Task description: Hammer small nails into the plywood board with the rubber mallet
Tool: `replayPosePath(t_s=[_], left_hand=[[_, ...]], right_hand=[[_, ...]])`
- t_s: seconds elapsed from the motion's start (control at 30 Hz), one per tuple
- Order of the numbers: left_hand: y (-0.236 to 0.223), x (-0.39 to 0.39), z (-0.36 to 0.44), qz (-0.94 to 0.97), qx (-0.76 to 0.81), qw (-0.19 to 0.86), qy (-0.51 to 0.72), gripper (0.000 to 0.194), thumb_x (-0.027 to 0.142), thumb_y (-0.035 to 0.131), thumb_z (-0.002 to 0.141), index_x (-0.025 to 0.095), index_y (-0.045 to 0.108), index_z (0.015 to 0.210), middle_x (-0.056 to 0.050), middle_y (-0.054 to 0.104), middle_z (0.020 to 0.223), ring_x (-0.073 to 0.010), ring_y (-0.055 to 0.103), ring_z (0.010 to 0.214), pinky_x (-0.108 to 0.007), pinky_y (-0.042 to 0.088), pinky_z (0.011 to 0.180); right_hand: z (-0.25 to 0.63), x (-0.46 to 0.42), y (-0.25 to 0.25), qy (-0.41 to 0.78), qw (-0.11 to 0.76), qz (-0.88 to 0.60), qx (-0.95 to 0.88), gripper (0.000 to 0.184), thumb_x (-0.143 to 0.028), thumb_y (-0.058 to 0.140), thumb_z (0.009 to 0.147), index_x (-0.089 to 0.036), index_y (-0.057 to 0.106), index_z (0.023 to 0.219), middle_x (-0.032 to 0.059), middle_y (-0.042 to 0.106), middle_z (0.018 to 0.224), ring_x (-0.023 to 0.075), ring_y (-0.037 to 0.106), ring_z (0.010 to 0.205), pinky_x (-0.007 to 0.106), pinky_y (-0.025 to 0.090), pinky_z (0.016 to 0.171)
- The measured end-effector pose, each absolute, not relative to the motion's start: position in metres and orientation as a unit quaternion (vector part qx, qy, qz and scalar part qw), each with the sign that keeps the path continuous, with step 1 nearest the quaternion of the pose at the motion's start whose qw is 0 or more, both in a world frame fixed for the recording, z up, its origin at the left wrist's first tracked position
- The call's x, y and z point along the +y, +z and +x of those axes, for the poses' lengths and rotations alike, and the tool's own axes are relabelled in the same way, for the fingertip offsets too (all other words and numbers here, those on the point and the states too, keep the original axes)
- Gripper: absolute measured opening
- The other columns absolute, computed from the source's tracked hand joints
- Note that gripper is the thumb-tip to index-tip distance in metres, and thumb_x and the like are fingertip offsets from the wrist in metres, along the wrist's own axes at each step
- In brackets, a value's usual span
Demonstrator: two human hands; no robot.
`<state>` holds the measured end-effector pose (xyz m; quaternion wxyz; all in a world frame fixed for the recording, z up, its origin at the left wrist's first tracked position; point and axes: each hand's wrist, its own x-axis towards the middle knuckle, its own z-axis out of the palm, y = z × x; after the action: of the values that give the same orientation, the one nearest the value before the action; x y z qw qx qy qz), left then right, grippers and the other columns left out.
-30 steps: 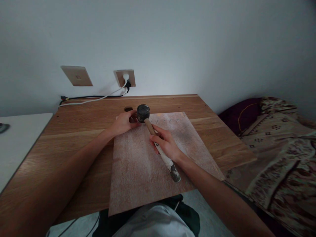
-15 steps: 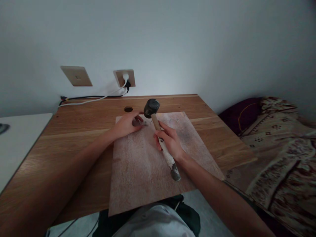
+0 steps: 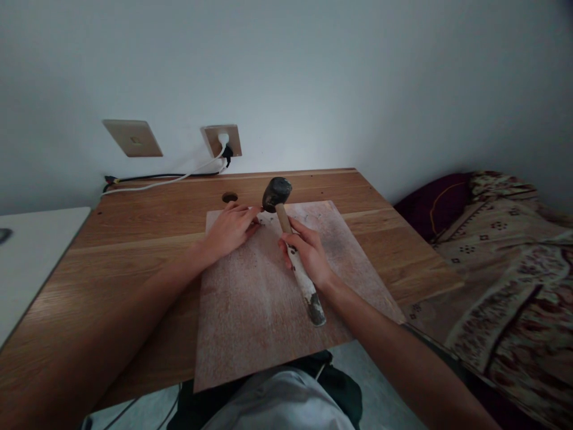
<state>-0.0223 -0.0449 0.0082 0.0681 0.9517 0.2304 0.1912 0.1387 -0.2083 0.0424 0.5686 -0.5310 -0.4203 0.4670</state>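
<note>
Mallet [image 3: 277,194] is up over the board [image 3: 250,310], black head tilted toward the wall [image 3: 335,89], with the right hand [image 3: 307,248] wrapped round its pale, blotchy handle. The butt end sticks out past that hand, back toward the person's lap. The left hand [image 3: 230,230] is down at the board's far left part, fingers bent and bunched; can't tell if they're pinching anything, since the back of the hand blocks the view. A few tiny bits or marks [image 3: 271,219] show just beside those fingertips, too small to make out.

As for clutter: the board sits on a wooden desk [image 3: 147,221] with its near edge hanging over the lap. The mallet head covers a bit of the board's far edge, and the left hand hides some of the far left. Just behind that hand there's a round hole [image 3: 230,196] in the desk. A white cable [image 3: 170,182] and a black cable [image 3: 161,176] run along the back left, up by the wall socket [image 3: 234,140], well apart from the mallet. There's another wall plate [image 3: 134,138] further left, a white surface [image 3: 40,245] off the left side, and patterned bedding [image 3: 496,257] plus something purple [image 3: 436,203] on the right.
</note>
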Motion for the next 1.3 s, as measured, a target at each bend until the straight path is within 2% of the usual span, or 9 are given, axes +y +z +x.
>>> replayPosePath(t_s=[0.27, 0.43, 0.63, 0.87, 1.03, 1.17, 1.3], left_hand=[[0.025, -0.039, -0.029, 0.968, 0.187, 0.08, 0.146, 0.024, 0.017, 0.059, 0.088, 0.021, 0.071, 0.109, -0.011, 0.077, 0.107, -0.0308, 0.068, 0.108, -0.049, 0.043, 0.104], [0.025, -0.036, -0.029, 0.968, 0.179, 0.106, 0.14, 0.027, 0.018, 0.058, 0.089, 0.021, 0.074, 0.111, -0.012, 0.075, 0.114, -0.031, 0.065, 0.113, -0.047, 0.046, 0.103], [0.018, -0.034, -0.029, 0.963, 0.181, 0.122, 0.159, 0.031, 0.017, 0.06, 0.088, 0.023, 0.074, 0.115, -0.009, 0.075, 0.115, -0.0295, 0.064, 0.114, -0.048, 0.049, 0.104], [0.021, -0.034, -0.03, 0.935, 0.193, 0.187, 0.23, 0.029, 0.021, 0.058, 0.09, 0.022, 0.077, 0.111, -0.008, 0.073, 0.11, -0.0252, 0.066, 0.108, -0.041, 0.054, 0.098], [0.033, -0.027, -0.038, 0.897, 0.245, 0.269, 0.251, 0.026, 0.022, 0.062, 0.084, 0.021, 0.075, 0.107, -0.005, 0.075, 0.101, -0.0216, 0.069, 0.096, -0.038, 0.056, 0.091], [0.03, -0.011, -0.048, 0.879, 0.26, 0.332, 0.223, 0.017, 0.03, 0.066, 0.081, 0.019, 0.071, 0.093, -0.005, 0.074, 0.09, -0.0198, 0.069, 0.081, -0.035, 0.057, 0.078], [0.025, 0.0, -0.055, 0.879, 0.273, 0.339, 0.194, 0.019, 0.036, 0.068, 0.08, 0.019, 0.071, 0.09, -0.005, 0.074, 0.087, -0.0187, 0.067, 0.074, -0.031, 0.055, 0.07]], right_hand=[[0.138, -0.209, 0.042, 0.461, 0.578, -0.535, -0.409, 0.035, -0.034, 0.062, 0.087, -0.023, 0.069, 0.119, -0.005, 0.058, 0.065, 0.0105, 0.048, 0.041, 0.026, 0.035, 0.038], [0.139, -0.208, 0.041, 0.472, 0.574, -0.53, -0.408, 0.039, -0.035, 0.062, 0.086, -0.023, 0.068, 0.122, -0.0064, 0.057, 0.064, 0.0105, 0.048, 0.04, 0.025, 0.036, 0.038], [0.14, -0.207, 0.039, 0.468, 0.577, -0.525, -0.417, 0.034, -0.036, 0.062, 0.088, -0.023, 0.068, 0.12, -0.0062, 0.057, 0.065, 0.0097, 0.047, 0.04, 0.025, 0.035, 0.038], [0.138, -0.209, 0.044, 0.479, 0.577, -0.527, -0.399, 0.036, -0.033, 0.063, 0.086, -0.023, 0.069, 0.119, -0.0057, 0.058, 0.064, 0.0107, 0.048, 0.04, 0.025, 0.037, 0.038], [0.138, -0.209, 0.044, 0.49, 0.572, -0.518, -0.407, 0.029, -0.032, 0.063, 0.085, -0.023, 0.071, 0.111, -0.0055, 0.058, 0.064, 0.0102, 0.048, 0.039, 0.025, 0.037, 0.037], [0.136, -0.209, 0.041, 0.504, 0.551, -0.507, -0.43, 0.035, -0.03, 0.062, 0.085, -0.022, 0.069, 0.118, -0.0064, 0.057, 0.064, 0.0103, 0.048, 0.039, 0.025, 0.037, 0.037], [0.132, -0.209, 0.039, 0.5, 0.527, -0.501, -0.47, 0.045, -0.029, 0.061, 0.087, -0.02, 0.065, 0.13, -0.0075, 0.056, 0.063, 0.0103, 0.048, 0.039, 0.024, 0.038, 0.037]])
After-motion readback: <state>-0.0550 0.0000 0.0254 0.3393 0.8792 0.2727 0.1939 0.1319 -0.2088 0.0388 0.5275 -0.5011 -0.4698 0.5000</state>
